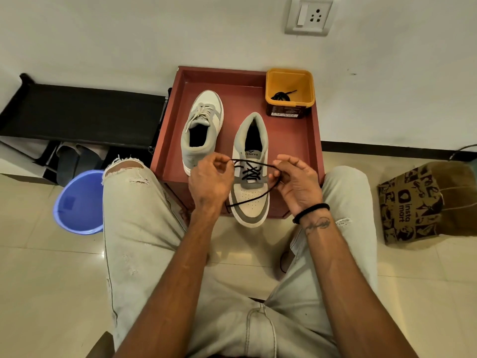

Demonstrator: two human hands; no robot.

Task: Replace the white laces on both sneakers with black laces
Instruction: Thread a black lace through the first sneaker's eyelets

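Centre of the frame: the red tray (313,135) carries both sneakers. Near sneaker (249,200), toe toward you, is partly threaded with the black lace (249,171); your left hand (210,182) and right hand (299,186) each pinch one lace end. Far sneaker (201,125), upper centre, keeps its white lace (200,113). Yellow tub (290,93), upper right, holds the spare black lace (282,96).

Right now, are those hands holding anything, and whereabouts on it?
Yes. Both hold the black lace threaded through the nearer sneaker. The left hand pinches its left free end, the right hand its right free end, beside the eyelets.
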